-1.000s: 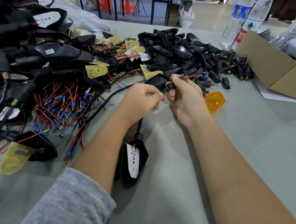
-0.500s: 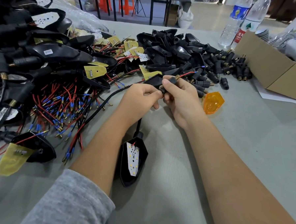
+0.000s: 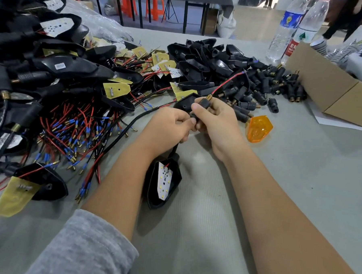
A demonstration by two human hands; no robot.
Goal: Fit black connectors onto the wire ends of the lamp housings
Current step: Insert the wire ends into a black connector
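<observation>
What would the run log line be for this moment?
step: fitting black connector onto red wire | left hand: grips cable | right hand: pinches connector

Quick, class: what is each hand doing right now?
Left hand: grips the lamp housing's black cable.
Right hand: pinches a black connector threaded on the red wire.

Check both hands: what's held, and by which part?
Right hand pinches a black connector by its body, red wire exiting its brass end. Left hand grips the lamp housing's black cable just below.
</observation>
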